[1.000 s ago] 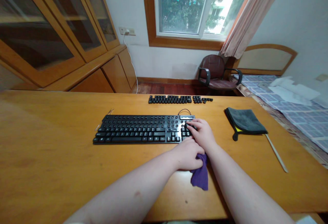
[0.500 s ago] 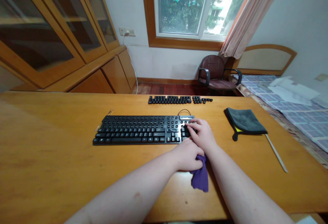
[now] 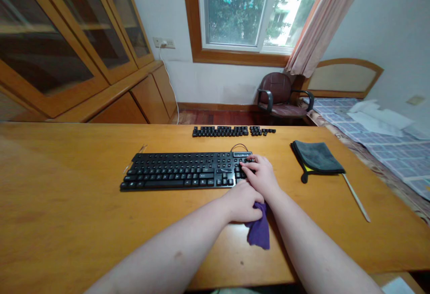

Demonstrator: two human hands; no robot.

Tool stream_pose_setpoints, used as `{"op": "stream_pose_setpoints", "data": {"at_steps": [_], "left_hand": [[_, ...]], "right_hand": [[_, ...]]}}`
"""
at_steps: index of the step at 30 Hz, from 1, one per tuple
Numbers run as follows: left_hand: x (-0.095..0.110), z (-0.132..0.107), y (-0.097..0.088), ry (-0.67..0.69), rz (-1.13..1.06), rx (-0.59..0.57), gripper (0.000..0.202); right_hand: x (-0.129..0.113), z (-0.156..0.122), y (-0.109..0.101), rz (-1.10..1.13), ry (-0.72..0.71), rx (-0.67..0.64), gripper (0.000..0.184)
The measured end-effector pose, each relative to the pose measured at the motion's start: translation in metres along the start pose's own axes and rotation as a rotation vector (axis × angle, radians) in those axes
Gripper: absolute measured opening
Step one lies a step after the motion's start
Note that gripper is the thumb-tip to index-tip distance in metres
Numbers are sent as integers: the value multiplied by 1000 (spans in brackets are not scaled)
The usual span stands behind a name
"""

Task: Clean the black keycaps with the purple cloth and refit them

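Observation:
A black computer keyboard (image 3: 178,170) lies on the wooden desk. Its lower rows carry keycaps, while the upper rows show bare key stems. My right hand (image 3: 260,175) rests on the number pad at the keyboard's right end, thumb and index finger drawn together over the keys; anything small between them is hidden. Just below and against it, my left hand (image 3: 243,202) is closed around a purple cloth (image 3: 259,231), whose loose end hangs toward me. Beyond the keyboard, several loose black keycaps (image 3: 220,131) stand in rows near the desk's far edge.
To the right lies a folded dark grey cloth (image 3: 317,157) with a flat pale stick (image 3: 358,199) sticking out from it. A short cable (image 3: 239,145) loops behind the keyboard. An office chair (image 3: 277,94) and a bed (image 3: 389,137) stand past the desk (image 3: 67,222).
The whole view has shifted slightly to the left. Both hands stay at the number pad, with the left still around the purple cloth; the right fingers have moved very little.

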State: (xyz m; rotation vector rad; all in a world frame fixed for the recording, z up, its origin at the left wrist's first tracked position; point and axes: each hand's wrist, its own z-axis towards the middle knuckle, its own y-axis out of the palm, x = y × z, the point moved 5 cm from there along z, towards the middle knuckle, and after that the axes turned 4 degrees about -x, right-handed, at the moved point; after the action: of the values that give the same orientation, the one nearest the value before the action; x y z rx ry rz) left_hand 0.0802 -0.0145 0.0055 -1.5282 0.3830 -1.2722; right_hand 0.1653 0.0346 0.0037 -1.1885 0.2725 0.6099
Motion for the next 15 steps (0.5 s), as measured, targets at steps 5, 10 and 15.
{"op": "stream_pose_setpoints", "data": {"at_steps": [5,10,15], "left_hand": [[1,0,-1,0,-1,-6,9],[3,0,-3,32,-28,9,10],[7,-2,-5,107,-64,56,6]], "right_hand": [[4,-1,4,18,23,0,18],[7,-2,-2,163,20,77,17],[36,-1,-11,433,252,284,29]]}}
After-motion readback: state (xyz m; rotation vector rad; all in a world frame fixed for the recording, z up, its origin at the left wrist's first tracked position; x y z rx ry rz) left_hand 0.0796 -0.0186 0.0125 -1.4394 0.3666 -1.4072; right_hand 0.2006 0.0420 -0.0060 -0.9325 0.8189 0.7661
